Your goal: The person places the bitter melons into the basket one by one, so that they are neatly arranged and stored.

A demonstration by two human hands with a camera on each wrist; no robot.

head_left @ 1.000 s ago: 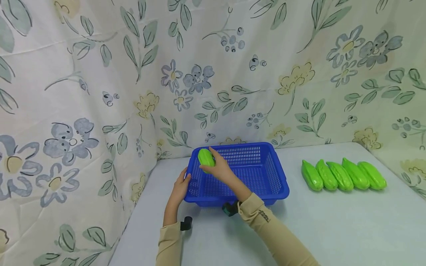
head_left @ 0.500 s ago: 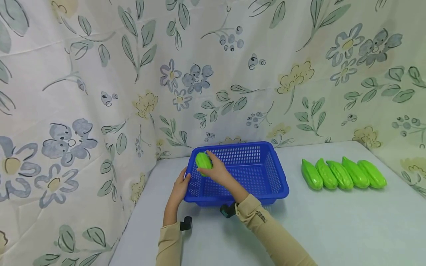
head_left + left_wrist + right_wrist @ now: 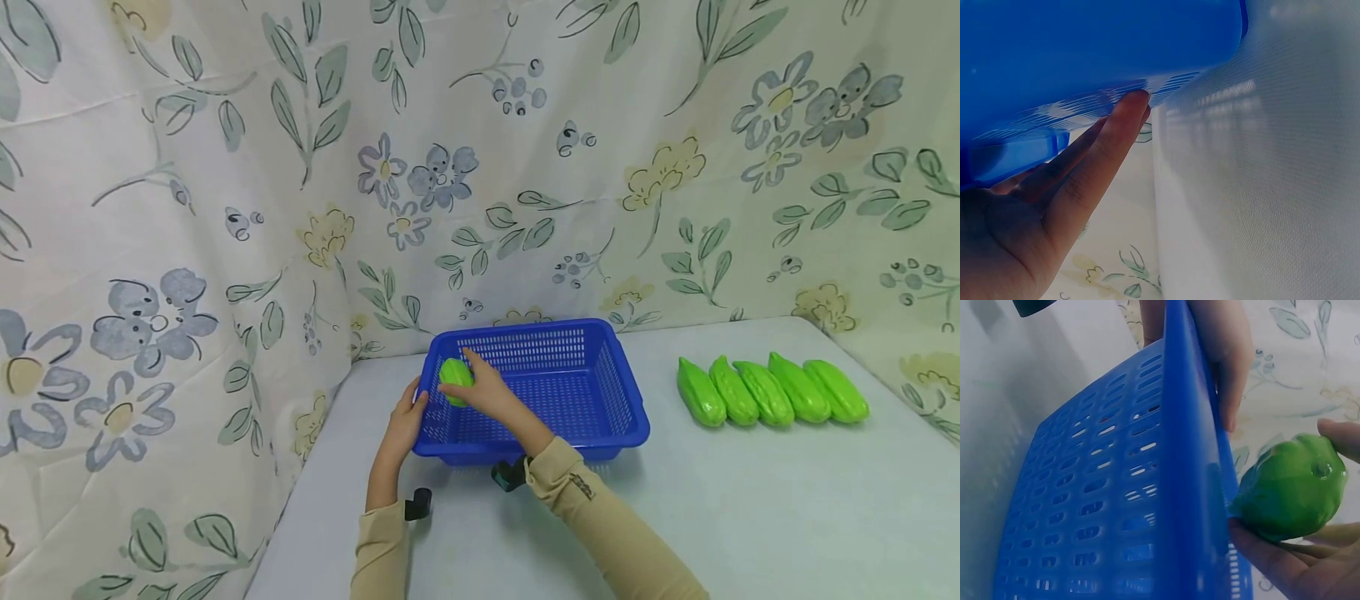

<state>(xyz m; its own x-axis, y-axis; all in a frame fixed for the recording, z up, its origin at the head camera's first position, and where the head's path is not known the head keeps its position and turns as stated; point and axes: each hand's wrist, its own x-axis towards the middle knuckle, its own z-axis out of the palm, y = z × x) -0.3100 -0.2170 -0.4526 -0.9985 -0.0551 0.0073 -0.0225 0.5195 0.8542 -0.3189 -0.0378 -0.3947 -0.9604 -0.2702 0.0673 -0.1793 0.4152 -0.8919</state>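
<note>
A blue plastic basket [image 3: 558, 400] with slotted walls stands on the table. The left hand [image 3: 405, 423] holds its left rim, thumb over the edge; in the left wrist view the fingers of that hand [image 3: 1079, 187] lie against the outer wall. Within the left part of the basket, the right hand [image 3: 491, 392] grips a green vegetable [image 3: 455, 375] between thumb and fingers. The right wrist view shows that vegetable [image 3: 1297, 487] end-on beside the basket rim [image 3: 1188, 456], with the right hand [image 3: 1316, 562] round it.
Several green ridged vegetables [image 3: 772, 393] lie side by side on the white table [image 3: 750, 517], right of the basket. A floral curtain [image 3: 487, 167] hangs behind the table and along its left side.
The right hand has moved slightly left and lower into the basket with the green vegetable in its grip. The left hand has stayed on the rim.
</note>
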